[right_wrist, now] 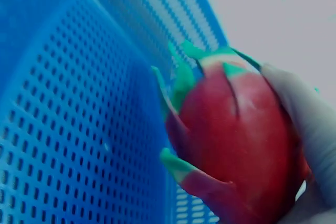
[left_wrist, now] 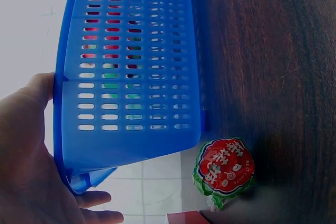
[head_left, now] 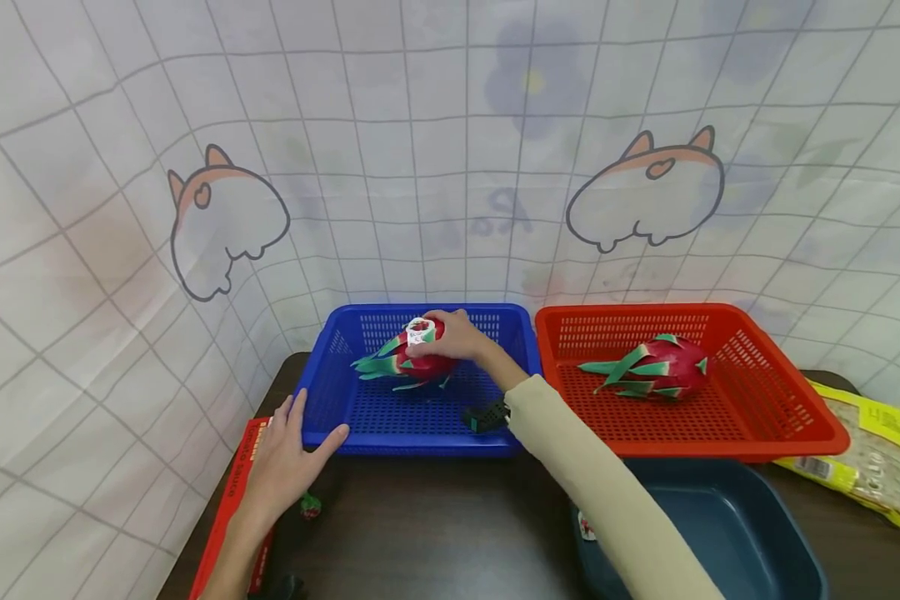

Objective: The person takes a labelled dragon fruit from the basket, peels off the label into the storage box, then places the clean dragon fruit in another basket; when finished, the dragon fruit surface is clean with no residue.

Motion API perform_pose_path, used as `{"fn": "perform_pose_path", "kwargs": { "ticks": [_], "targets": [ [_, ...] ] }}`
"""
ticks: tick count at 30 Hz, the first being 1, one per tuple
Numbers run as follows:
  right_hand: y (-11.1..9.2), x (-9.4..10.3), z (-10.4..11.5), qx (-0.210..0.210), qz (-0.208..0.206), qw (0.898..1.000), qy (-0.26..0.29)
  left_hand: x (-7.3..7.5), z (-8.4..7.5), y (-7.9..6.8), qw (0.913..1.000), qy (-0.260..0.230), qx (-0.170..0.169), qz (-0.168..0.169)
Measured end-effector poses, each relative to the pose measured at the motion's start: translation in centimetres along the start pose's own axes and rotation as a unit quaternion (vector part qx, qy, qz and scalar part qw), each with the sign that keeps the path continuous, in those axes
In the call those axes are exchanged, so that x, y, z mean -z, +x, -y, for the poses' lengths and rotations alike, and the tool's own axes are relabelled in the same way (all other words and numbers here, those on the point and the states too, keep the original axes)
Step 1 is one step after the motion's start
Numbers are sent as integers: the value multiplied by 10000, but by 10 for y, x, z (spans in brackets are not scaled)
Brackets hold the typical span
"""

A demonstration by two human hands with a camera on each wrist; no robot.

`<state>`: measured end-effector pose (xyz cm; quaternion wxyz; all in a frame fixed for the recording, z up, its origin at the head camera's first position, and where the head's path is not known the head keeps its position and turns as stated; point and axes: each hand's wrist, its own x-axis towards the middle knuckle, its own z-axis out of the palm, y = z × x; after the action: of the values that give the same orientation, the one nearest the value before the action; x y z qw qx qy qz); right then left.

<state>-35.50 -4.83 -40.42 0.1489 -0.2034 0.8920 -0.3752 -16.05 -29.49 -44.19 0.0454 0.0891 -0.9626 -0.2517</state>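
My right hand (head_left: 453, 335) grips a red dragon fruit (right_wrist: 236, 135) with green-tipped scales, over the inside of the blue perforated basket (head_left: 420, 446). A round white-and-red patch (head_left: 420, 332) shows on the fruit beside the fingertips. At the basket's front left corner, my left hand (head_left: 288, 454) rests with its fingers spread along the rim. In the left wrist view, the thumb and fingers (left_wrist: 97, 199) lie on either side of that corner. Another dragon fruit (head_left: 667, 367) lies in the red basket (head_left: 720, 446) on the right.
A round candy in a red and green wrapper (left_wrist: 226, 169) lies on the dark table by the blue basket. A red box (head_left: 232, 500) sits under my left forearm. My right sleeve crosses a dark blue tray (head_left: 780, 517). A yellow-edged bag (head_left: 870, 450) is at far right.
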Motion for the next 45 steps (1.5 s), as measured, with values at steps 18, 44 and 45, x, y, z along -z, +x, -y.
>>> {"fn": "perform_pose_path", "kwargs": {
  "ticks": [18, 44, 45],
  "targets": [
    [-96, 13, 41, -293, -724, 9898, 1192, -2, 0, 0, 10000, -7, 6, -16],
    [-209, 13, 39, -134, -151, 9871, 1589, 2, 1, -2, 9997, -66, -230, -104],
    [-212, 12, 39, -143, -133, 9865, 1625, 2, 1, -2, 9996, -76, -232, -105]
  ]
}}
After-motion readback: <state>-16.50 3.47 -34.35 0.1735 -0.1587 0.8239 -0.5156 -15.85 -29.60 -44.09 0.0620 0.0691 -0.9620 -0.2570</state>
